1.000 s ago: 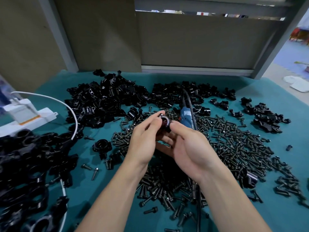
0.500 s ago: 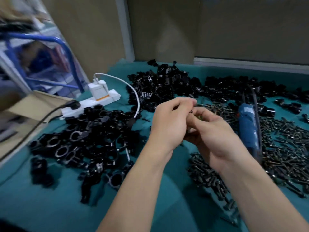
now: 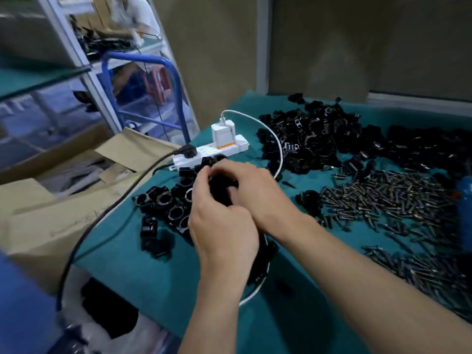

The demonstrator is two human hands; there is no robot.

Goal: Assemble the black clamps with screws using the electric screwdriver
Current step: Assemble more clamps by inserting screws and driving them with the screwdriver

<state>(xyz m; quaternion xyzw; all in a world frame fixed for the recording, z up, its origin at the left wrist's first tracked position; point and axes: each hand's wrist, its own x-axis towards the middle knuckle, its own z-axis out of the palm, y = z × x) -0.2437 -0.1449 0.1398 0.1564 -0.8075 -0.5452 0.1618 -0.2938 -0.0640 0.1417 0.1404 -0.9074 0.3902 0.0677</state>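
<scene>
My left hand (image 3: pixel 222 226) and my right hand (image 3: pixel 258 192) meet over the left part of the teal table (image 3: pixel 158 272) and together hold one black clamp (image 3: pixel 221 189), fingers curled round it. The picture is blurred, so I cannot see a screw in it. Just beneath and left of the hands lies a pile of ring-shaped black clamps (image 3: pixel 171 210). A wide heap of dark screws (image 3: pixel 398 200) spreads to the right. The blue electric screwdriver (image 3: pixel 465 200) lies at the right edge, untouched. A big heap of loose clamp parts (image 3: pixel 319 139) fills the back.
A white power strip (image 3: pixel 237 148) with a charger and a white cable (image 3: pixel 278 146) lies behind the hands. A black cable (image 3: pixel 102 213) runs off the table's left edge. An open cardboard box (image 3: pixel 63 190) stands left of the table, with a blue metal frame (image 3: pixel 143 62) behind it.
The view has swung left. Both hands have carried the clamp away from the screwdriver and screws to above the left pile of clamps.
</scene>
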